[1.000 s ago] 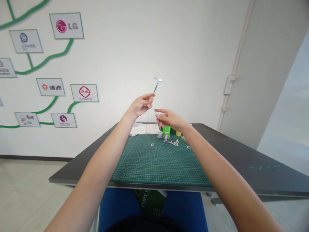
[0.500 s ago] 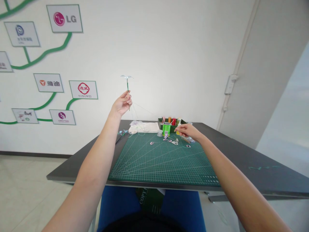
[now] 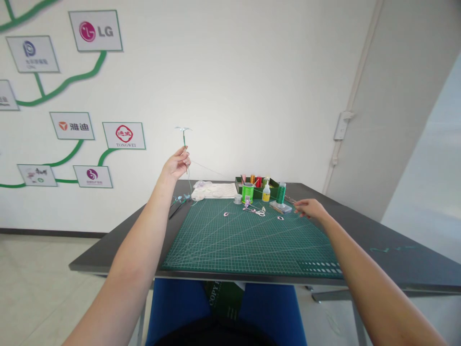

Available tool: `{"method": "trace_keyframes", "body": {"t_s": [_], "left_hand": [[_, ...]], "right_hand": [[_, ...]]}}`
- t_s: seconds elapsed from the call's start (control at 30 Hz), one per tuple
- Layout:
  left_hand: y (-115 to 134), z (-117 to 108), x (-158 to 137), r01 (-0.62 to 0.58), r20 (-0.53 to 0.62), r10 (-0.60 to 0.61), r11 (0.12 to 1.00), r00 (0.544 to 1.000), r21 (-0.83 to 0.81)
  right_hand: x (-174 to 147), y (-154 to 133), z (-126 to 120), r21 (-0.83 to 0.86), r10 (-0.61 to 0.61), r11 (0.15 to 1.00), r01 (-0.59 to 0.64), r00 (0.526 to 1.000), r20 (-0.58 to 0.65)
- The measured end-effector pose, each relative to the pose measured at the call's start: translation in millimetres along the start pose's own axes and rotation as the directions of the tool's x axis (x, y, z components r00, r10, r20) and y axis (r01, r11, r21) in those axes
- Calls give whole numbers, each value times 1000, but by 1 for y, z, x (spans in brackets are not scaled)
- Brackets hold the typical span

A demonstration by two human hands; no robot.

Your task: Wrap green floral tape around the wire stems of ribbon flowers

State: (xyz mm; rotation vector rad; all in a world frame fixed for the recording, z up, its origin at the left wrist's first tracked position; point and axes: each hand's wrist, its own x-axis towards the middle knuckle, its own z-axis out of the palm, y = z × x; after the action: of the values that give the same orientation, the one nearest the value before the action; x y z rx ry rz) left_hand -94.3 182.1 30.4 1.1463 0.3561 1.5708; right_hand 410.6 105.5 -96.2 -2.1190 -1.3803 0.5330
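The pale-blue flower is being held aloft on its slim green stem, well above the far left part of the table and in front of the white wall. The stem is being gripped below the bloom between the thumb and fingers of the left hand, presumably so that the petals are being spared any pressure. From that hand a fine thread is being stretched toward the right, and by its straight slant tension seems to be being applied. The right hand is being held lower and well apart, near the far right of the green cutting mat, with its fingertips pinched together; the thread is apparently being gripped there, though it is too fine to be followed all the way. This wide spread is probably being used to keep the thread from being slackened or tangled. Toward the back, the scissors, the glue bottle and the green spool are being stored, likely for easy reach.
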Motion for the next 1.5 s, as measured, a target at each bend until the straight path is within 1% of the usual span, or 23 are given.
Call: {"method": "trace_keyframes", "body": {"t_s": [0.07, 0.13, 0.2, 0.23, 0.3, 0.37, 0.4, 0.47, 0.53, 0.6, 0.67, 0.73, 0.77, 0.83, 0.93, 1.0, 1.07, 1.17, 1.23, 1.3, 1.37, 1.43, 1.5], "left_hand": [[-11, 2, -1, 41, 16, -42, 998, 999, 43], [-24, 8, -4, 93, 44, -97, 991, 994, 91], [-38, 18, -10, 139, 83, -151, 981, 985, 135], [-44, 24, -13, 156, 106, -173, 976, 979, 154], [-53, 38, -22, 172, 156, -201, 969, 967, 180], [-58, 54, -32, 171, 211, -210, 967, 955, 187], [-59, 62, -38, 170, 240, -213, 967, 947, 187], [-59, 78, -50, 174, 292, -226, 966, 929, 191], [-58, 90, -61, 178, 331, -235, 965, 914, 194], [-57, 99, -70, 171, 354, -229, 968, 907, 186], [-56, 103, -75, 164, 362, -217, 971, 906, 172], [-55, 104, -78, 157, 359, -204, 975, 911, 157], [-55, 103, -79, 155, 355, -200, 976, 913, 151], [-53, 100, -81, 153, 346, -194, 978, 918, 142], [-49, 94, -85, 153, 333, -190, 979, 924, 133], [-46, 89, -87, 150, 321, -184, 980, 929, 128], [-42, 84, -89, 140, 300, -173, 982, 938, 129], [-36, 77, -92, 122, 261, -157, 982, 952, 146], [-32, 74, -93, 113, 238, -151, 980, 959, 166], [-30, 73, -94, 97, 219, -138, 977, 966, 191], [-29, 74, -96, 64, 198, -108, 973, 974, 220], [-31, 78, -100, 14, 180, -62, 966, 982, 259], [-34, 84, -106, -41, 174, -14, 950, 985, 311]], "right_hand": [[-7, 0, -8, -51, 69, 996, -74, 994, -83], [-16, -5, -17, -97, 105, 988, -123, 979, -173], [-27, -16, -24, -132, 90, 983, -125, 965, -245], [-34, -24, -26, -144, 61, 984, -103, 961, -270], [-49, -46, -27, -152, -41, 988, -5, 954, -296], [-67, -73, -22, -129, -191, 979, 160, 936, -294], [-77, -88, -18, -104, -279, 960, 260, 918, -283], [-98, -118, -4, -20, -462, 882, 472, 854, -239], [-118, -144, 14, 98, -615, 766, 636, 768, -176], [-133, -165, 32, 222, -708, 669, 710, 699, -101], [-142, -178, 48, 325, -762, 605, 727, 647, -26], [-142, -183, 58, 391, -788, 574, 719, 615, 25], [-139, -184, 61, 408, -791, 569, 714, 610, 37], [-130, -180, 63, 413, -783, 581, 701, 621, 46], [-111, -168, 62, 369, -740, 639, 675, 670, 55], [-97, -156, 59, 312, -689, 701, 641, 722, 65], [-84, -140, 53, 230, -612, 778, 584, 789, 65], [-68, -108, 37, 69, -456, 889, 453, 890, 22], [-62, -83, 24, -42, -342, 939, 341, 939, -41], [-59, -60, 13, -135, -246, 963, 231, 964, -105], [-60, -43, 5, -204, -178, 968, 147, 974, -143], [-66, -34, 1, -255, -141, 962, 95, 976, -168], [-78, -35, -1, -293, -142, 953, 78, 969, -203]]}}
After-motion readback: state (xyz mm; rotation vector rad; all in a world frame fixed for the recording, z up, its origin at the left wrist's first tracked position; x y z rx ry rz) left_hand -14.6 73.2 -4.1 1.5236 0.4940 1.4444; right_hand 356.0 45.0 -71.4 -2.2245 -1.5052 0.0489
